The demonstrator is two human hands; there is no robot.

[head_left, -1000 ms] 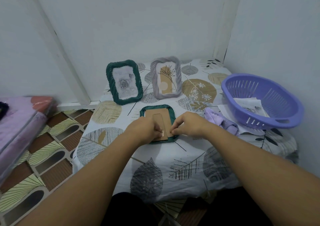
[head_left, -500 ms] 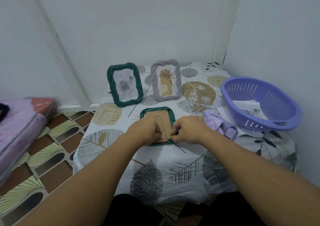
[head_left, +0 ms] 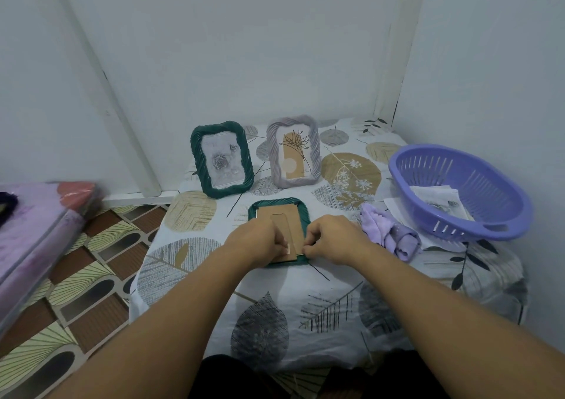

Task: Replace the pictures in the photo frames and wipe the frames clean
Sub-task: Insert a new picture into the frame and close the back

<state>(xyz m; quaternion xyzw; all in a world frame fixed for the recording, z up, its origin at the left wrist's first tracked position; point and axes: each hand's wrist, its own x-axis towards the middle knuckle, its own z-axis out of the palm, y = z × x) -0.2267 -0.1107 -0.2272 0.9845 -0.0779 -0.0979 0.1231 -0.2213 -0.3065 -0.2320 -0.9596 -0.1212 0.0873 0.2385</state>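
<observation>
Little has shifted since the earlier frames: both hands are still set at the near end of the face-down green frame point(head_left: 277, 206), and only the view has tilted slightly. This frame is laid flat on the surface point(head_left: 305, 307), its brown cardboard backing point(head_left: 286, 224) turned upward. The left hand point(head_left: 255, 239) is rested on the backing's near left part, fingers curled, a fingertip pressed at the board's lower edge. The right hand point(head_left: 331, 238) is placed at the near right corner, where thumb and forefinger are closed in a pinch at the backing's edge; what exactly is caught in that grip cannot be told.

Behind, two frames are stood upright: a second green frame point(head_left: 222, 159) with a rose picture, and just beside it a lilac frame point(head_left: 294, 151) with a plant drawing. A crumpled lilac cloth point(head_left: 388, 230) is laid just right of the right hand. Further right, a purple basket point(head_left: 458, 190) is seen with paper sheets point(head_left: 437, 201) inside. A leaf-printed cover is spread over the surface.
</observation>
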